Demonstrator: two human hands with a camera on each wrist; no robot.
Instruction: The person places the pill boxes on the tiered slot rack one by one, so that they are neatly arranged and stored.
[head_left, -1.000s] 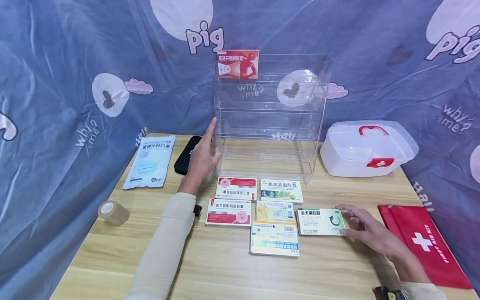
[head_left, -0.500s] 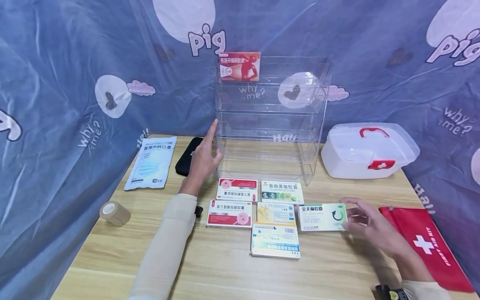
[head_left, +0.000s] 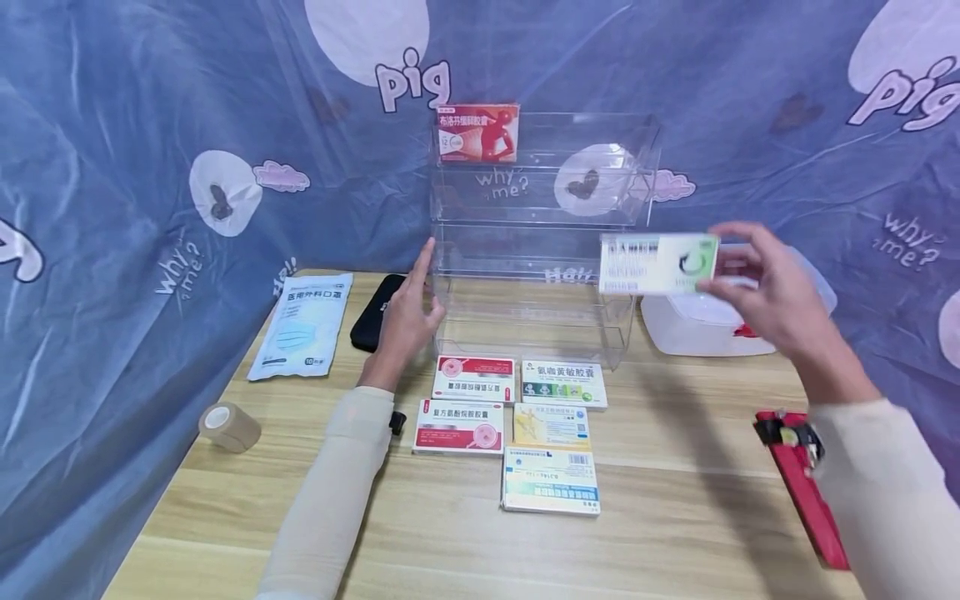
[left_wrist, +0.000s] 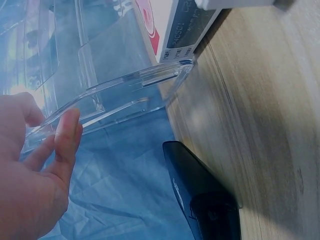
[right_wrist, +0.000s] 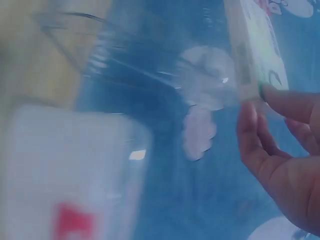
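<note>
My right hand point(head_left: 772, 292) pinches a white and green medicine box point(head_left: 656, 263) by its right end, thumb on the printed front. It is held up in the air before the right side of a clear acrylic display rack point(head_left: 525, 250). In the right wrist view the same box point(right_wrist: 257, 50) stands between thumb and fingers. My left hand point(head_left: 405, 321) touches the rack's left side with fairly straight fingers; the left wrist view shows its fingers point(left_wrist: 65, 135) at the clear edge. A red medicine box point(head_left: 478, 133) stands on the rack's top tier at the left.
Several medicine boxes point(head_left: 458, 427) lie flat before the rack. A clear first-aid box point(head_left: 697, 325) is partly behind my right hand, a red pouch point(head_left: 813, 508) under my sleeve. At left are a mask packet point(head_left: 300, 325), a black case point(head_left: 371, 317) and a tape roll point(head_left: 231, 427).
My right hand has lifted the white and green medicine box off the table and carried it up toward the rack's right side. The left hand has stayed at the rack.
</note>
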